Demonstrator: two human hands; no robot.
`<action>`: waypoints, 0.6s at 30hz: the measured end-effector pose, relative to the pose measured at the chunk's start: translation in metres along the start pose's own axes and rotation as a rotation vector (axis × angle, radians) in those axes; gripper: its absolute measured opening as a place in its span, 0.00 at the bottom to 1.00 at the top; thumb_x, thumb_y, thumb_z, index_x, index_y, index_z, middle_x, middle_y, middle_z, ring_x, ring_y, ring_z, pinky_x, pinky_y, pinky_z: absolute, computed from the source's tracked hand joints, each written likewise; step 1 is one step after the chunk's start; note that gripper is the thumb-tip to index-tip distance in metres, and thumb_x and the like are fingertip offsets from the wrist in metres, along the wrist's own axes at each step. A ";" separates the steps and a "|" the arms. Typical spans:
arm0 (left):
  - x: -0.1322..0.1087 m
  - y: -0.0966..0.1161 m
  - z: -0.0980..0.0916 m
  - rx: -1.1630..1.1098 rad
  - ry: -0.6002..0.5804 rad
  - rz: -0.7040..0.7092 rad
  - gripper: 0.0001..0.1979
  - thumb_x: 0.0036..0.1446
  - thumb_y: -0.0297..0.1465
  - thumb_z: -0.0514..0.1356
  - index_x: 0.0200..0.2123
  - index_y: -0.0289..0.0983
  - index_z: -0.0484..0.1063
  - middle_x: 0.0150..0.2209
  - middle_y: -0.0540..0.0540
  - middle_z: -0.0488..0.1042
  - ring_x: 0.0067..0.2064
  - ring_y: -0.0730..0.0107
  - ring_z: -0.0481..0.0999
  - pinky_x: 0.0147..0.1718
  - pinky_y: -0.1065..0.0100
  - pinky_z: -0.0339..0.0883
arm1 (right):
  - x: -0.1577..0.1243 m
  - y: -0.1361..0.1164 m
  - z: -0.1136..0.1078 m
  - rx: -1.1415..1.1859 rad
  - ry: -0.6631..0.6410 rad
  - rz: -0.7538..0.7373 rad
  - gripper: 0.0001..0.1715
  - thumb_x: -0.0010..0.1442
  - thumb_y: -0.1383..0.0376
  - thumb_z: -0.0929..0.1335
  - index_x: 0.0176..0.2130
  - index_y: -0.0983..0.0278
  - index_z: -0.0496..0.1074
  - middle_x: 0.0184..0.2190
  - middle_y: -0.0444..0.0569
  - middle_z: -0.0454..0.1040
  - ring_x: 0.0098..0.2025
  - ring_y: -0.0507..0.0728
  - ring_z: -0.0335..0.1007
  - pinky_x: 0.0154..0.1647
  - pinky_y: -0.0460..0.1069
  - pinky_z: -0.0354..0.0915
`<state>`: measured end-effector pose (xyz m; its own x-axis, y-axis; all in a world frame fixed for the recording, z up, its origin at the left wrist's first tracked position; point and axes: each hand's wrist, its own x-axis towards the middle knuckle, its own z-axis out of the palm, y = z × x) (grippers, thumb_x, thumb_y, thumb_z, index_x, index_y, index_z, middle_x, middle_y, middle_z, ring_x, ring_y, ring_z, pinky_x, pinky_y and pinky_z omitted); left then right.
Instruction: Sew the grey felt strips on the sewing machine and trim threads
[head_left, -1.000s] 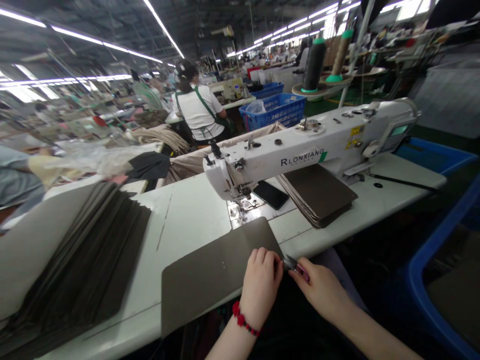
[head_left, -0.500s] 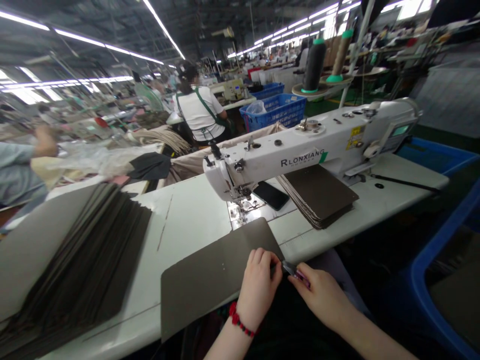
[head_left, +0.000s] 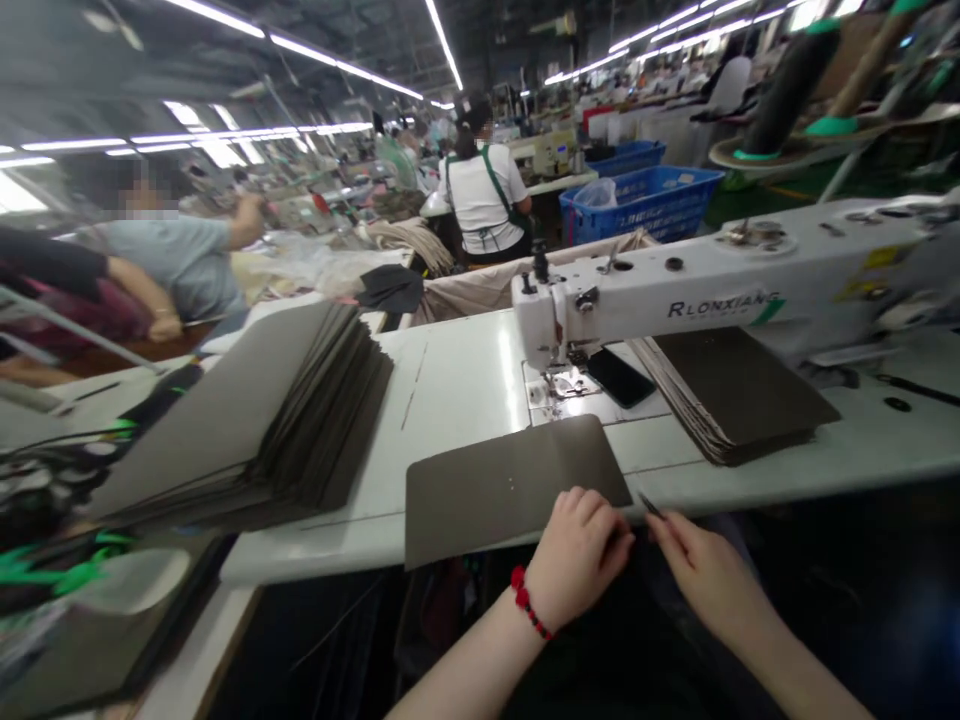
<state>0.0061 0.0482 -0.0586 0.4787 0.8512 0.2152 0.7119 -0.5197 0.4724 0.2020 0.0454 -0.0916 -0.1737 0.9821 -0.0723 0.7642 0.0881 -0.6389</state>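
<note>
A flat dark olive panel with rounded corners lies in front of the sewing machine, its near edge over the table's front edge. My left hand, with a red and black bracelet at the wrist, overlaps the panel's near right corner. Its fingers are curled together; what they pinch is hidden. Just to the right, my right hand is closed around small thread snips. Their dark tip points up and left near that corner, and the hand covers most of the handle.
A tall stack of similar panels leans at the left of the table. Another stack sits under the machine arm, beside a black phone. Blue baskets and a seated person are behind. Another person's arm shows at left.
The view has turned left, so table, machine and hands appear further right. The snips have moved slightly away from my left hand, which has slid a little below the panel's corner.
</note>
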 end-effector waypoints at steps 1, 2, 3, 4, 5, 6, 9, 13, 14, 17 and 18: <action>-0.011 -0.001 -0.004 0.018 -0.051 0.078 0.09 0.63 0.34 0.57 0.31 0.38 0.70 0.32 0.47 0.70 0.40 0.64 0.68 0.42 0.62 0.63 | 0.000 0.003 -0.001 -0.021 0.010 -0.004 0.21 0.67 0.54 0.55 0.37 0.58 0.70 0.28 0.49 0.77 0.31 0.60 0.74 0.29 0.49 0.60; -0.024 -0.003 -0.010 0.039 -0.104 0.149 0.13 0.64 0.37 0.56 0.28 0.38 0.69 0.29 0.48 0.69 0.38 0.65 0.68 0.41 0.62 0.63 | 0.000 0.006 -0.002 -0.044 0.018 -0.008 0.20 0.67 0.53 0.55 0.38 0.57 0.70 0.30 0.49 0.77 0.32 0.59 0.74 0.30 0.49 0.61; -0.039 -0.007 -0.017 0.057 -0.147 0.195 0.16 0.64 0.40 0.55 0.26 0.38 0.68 0.27 0.48 0.68 0.36 0.66 0.68 0.41 0.62 0.63 | 0.000 0.008 -0.002 -0.065 0.023 -0.013 0.19 0.67 0.52 0.56 0.38 0.57 0.69 0.31 0.48 0.77 0.32 0.59 0.74 0.30 0.48 0.62; -0.054 -0.012 -0.026 0.072 -0.171 0.207 0.17 0.63 0.42 0.55 0.26 0.38 0.69 0.27 0.48 0.69 0.36 0.66 0.69 0.42 0.62 0.63 | 0.001 0.010 -0.003 -0.085 0.035 -0.020 0.18 0.66 0.51 0.57 0.38 0.57 0.68 0.31 0.47 0.76 0.32 0.58 0.74 0.31 0.48 0.62; -0.069 -0.020 -0.036 0.088 -0.168 0.178 0.16 0.62 0.43 0.56 0.28 0.38 0.70 0.29 0.47 0.70 0.38 0.65 0.70 0.43 0.61 0.64 | 0.002 0.011 -0.004 -0.104 0.055 -0.031 0.18 0.66 0.49 0.58 0.38 0.57 0.68 0.31 0.46 0.76 0.31 0.57 0.73 0.31 0.48 0.63; -0.084 -0.030 -0.048 0.110 -0.142 0.115 0.14 0.61 0.44 0.58 0.34 0.38 0.72 0.34 0.45 0.72 0.42 0.62 0.71 0.46 0.60 0.64 | 0.003 0.011 -0.004 -0.118 0.084 -0.052 0.18 0.65 0.48 0.60 0.37 0.57 0.67 0.31 0.46 0.75 0.32 0.57 0.73 0.32 0.48 0.64; -0.125 -0.071 -0.083 0.238 -0.025 -0.148 0.25 0.58 0.35 0.62 0.59 0.40 0.63 0.57 0.40 0.66 0.59 0.53 0.63 0.58 0.50 0.55 | 0.011 0.004 -0.006 -0.132 0.153 -0.178 0.18 0.63 0.48 0.62 0.41 0.57 0.68 0.40 0.47 0.75 0.39 0.57 0.73 0.37 0.49 0.67; -0.158 -0.122 -0.116 0.246 -0.044 -0.264 0.30 0.60 0.20 0.52 0.64 0.46 0.56 0.64 0.46 0.59 0.67 0.57 0.51 0.64 0.45 0.42 | 0.028 -0.013 -0.007 -0.209 0.050 -0.338 0.24 0.63 0.51 0.62 0.58 0.49 0.62 0.60 0.41 0.63 0.49 0.57 0.72 0.37 0.48 0.71; -0.161 -0.127 -0.122 0.201 -0.045 -0.240 0.29 0.60 0.19 0.50 0.62 0.47 0.60 0.63 0.48 0.61 0.67 0.59 0.52 0.64 0.45 0.41 | 0.032 -0.017 -0.007 -0.232 0.024 -0.354 0.26 0.63 0.51 0.62 0.60 0.47 0.60 0.63 0.39 0.60 0.49 0.57 0.72 0.35 0.48 0.72; -0.157 -0.113 -0.144 0.031 -0.012 -0.184 0.19 0.64 0.22 0.50 0.53 0.44 0.69 0.55 0.48 0.71 0.62 0.62 0.63 0.63 0.51 0.49 | 0.038 -0.023 -0.009 -0.220 0.022 -0.379 0.28 0.63 0.51 0.63 0.61 0.45 0.58 0.63 0.38 0.59 0.50 0.58 0.72 0.35 0.49 0.74; -0.152 -0.101 -0.155 -0.016 0.011 -0.197 0.16 0.65 0.24 0.50 0.50 0.43 0.70 0.51 0.47 0.74 0.57 0.64 0.69 0.59 0.56 0.57 | 0.039 -0.023 -0.010 -0.183 0.038 -0.388 0.28 0.62 0.50 0.63 0.61 0.46 0.59 0.63 0.39 0.60 0.52 0.59 0.71 0.39 0.49 0.74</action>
<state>-0.2185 -0.0178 -0.0061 0.3247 0.9373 0.1268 0.7830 -0.3416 0.5198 0.1838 0.0835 -0.0727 -0.4497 0.8754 0.1772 0.7446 0.4770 -0.4669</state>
